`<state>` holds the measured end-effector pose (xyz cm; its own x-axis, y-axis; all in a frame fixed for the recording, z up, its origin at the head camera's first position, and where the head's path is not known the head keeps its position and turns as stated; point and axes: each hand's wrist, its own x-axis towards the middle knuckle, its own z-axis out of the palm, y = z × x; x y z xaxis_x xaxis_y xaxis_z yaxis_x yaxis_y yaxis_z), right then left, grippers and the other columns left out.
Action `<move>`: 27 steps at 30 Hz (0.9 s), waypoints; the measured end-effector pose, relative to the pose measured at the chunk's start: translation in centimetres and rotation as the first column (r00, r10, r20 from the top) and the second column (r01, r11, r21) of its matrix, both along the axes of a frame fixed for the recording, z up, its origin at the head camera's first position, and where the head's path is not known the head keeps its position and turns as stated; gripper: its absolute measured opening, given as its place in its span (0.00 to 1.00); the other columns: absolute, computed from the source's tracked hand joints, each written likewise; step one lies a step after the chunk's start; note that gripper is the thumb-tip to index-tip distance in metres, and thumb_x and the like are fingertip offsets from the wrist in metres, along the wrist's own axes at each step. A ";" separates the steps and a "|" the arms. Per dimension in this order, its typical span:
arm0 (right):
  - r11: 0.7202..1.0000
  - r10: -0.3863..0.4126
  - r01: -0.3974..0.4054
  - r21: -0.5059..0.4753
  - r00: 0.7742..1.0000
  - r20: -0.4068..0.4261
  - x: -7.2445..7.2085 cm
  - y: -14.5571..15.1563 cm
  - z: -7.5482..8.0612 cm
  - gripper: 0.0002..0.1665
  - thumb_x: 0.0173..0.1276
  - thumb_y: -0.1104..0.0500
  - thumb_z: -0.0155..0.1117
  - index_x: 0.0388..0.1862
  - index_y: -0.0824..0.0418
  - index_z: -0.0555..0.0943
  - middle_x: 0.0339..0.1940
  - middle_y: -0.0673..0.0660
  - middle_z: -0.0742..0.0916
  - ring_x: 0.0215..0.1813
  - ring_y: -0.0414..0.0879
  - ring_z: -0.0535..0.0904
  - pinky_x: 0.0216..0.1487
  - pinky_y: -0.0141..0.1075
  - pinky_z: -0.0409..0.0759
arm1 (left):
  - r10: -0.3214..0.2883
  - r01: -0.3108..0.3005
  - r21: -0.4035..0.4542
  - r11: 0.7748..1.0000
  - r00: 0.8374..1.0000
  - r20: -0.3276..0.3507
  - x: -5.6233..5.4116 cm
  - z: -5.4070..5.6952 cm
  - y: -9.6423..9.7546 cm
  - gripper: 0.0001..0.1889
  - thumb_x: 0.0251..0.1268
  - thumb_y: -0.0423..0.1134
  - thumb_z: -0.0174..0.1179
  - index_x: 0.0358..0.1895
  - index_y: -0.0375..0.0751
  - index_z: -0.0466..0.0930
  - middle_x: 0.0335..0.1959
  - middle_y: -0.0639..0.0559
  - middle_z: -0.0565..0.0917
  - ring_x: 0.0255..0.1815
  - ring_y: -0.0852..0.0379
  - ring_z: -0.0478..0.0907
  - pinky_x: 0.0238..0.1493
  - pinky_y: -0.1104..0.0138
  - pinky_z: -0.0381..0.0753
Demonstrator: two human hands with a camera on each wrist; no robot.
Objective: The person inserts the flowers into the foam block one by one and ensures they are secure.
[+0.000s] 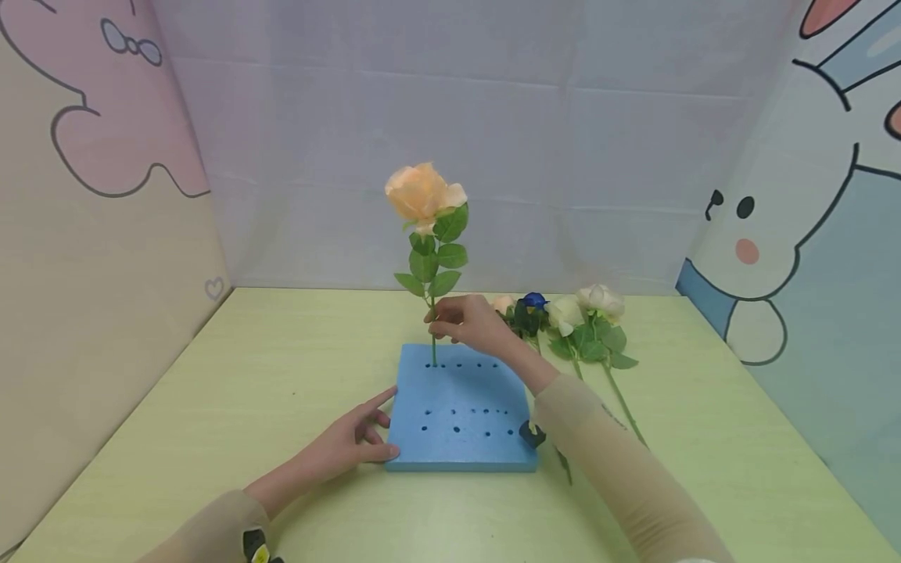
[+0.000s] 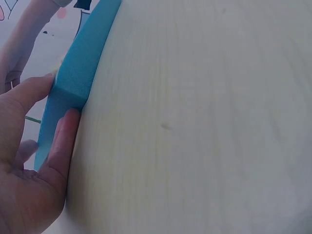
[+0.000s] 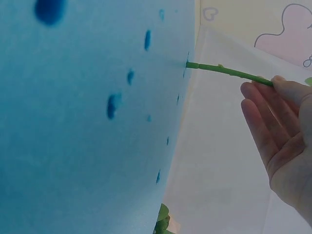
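Observation:
A peach rose [image 1: 419, 195] with green leaves stands upright over the back left of a blue foam board [image 1: 457, 391]. My right hand [image 1: 470, 322] pinches its stem [image 3: 229, 72] between thumb and fingertips. The stem's lower end meets the board at a hole in the back row; how deep it sits cannot be told. On the board's left edge rests my left hand [image 1: 352, 438], its index finger stretched along the side and its thumb at the front corner. The left wrist view shows its fingers against the board's side [image 2: 73, 68].
Right of the board lie several flowers: a blue one [image 1: 533, 300], a cream rose [image 1: 565, 314] and a pale pink rose [image 1: 601, 300]. A small dark piece [image 1: 533, 434] is at the board's right edge. Cartoon-printed walls enclose the pale yellow table [image 1: 296, 336].

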<state>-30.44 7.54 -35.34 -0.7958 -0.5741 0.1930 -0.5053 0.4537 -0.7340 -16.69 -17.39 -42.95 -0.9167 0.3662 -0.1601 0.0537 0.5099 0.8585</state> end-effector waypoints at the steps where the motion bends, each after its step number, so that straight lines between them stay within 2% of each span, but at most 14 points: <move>1: 1.000 0.004 -0.004 0.009 1.000 -0.004 0.0 0.0 0.0 0.07 0.71 0.56 0.63 0.43 0.55 0.85 0.37 0.56 0.91 0.42 0.56 0.88 0.37 0.39 0.86 | -0.001 0.001 0.001 1.000 1.000 -0.001 0.0 0.0 0.0 0.47 0.59 0.47 0.70 0.79 0.53 0.52 0.55 0.43 0.76 0.42 0.55 0.79 0.38 0.70 0.75; 6: 0.999 0.020 -0.020 0.030 1.000 -0.001 0.2 -0.1 0.1 0.06 0.72 0.58 0.62 0.44 0.56 0.84 0.40 0.58 0.90 0.43 0.54 0.88 0.40 0.48 0.87 | -0.003 0.004 0.007 1.000 1.000 -0.003 0.0 0.0 0.0 0.47 0.59 0.47 0.71 0.79 0.53 0.52 0.54 0.43 0.76 0.42 0.55 0.79 0.37 0.70 0.74; 9: 0.999 0.022 -0.022 0.030 1.000 0.007 0.2 -0.1 0.1 0.06 0.72 0.59 0.62 0.43 0.56 0.84 0.40 0.59 0.90 0.43 0.55 0.88 0.41 0.51 0.86 | -0.004 0.004 0.013 1.000 1.000 -0.003 0.0 0.0 0.0 0.47 0.59 0.47 0.71 0.79 0.52 0.52 0.55 0.42 0.76 0.41 0.55 0.79 0.37 0.70 0.75; 17: 0.993 0.037 -0.034 0.110 0.999 -0.028 0.2 -0.1 -0.3 0.06 0.73 0.59 0.61 0.43 0.56 0.84 0.38 0.56 0.91 0.41 0.53 0.89 0.35 0.34 0.85 | 0.004 -0.004 0.012 1.000 1.000 0.007 0.0 -0.1 0.0 0.47 0.58 0.47 0.71 0.79 0.53 0.53 0.55 0.43 0.76 0.41 0.56 0.79 0.36 0.70 0.74; 27: 0.993 0.050 -0.049 0.103 0.999 -0.003 0.3 -0.6 -0.4 0.08 0.74 0.58 0.59 0.41 0.60 0.84 0.38 0.57 0.90 0.41 0.54 0.89 0.39 0.46 0.87 | 0.002 -0.002 0.022 1.000 1.000 0.011 -0.1 -0.2 -0.1 0.47 0.59 0.46 0.71 0.79 0.53 0.52 0.55 0.42 0.76 0.41 0.55 0.79 0.36 0.71 0.75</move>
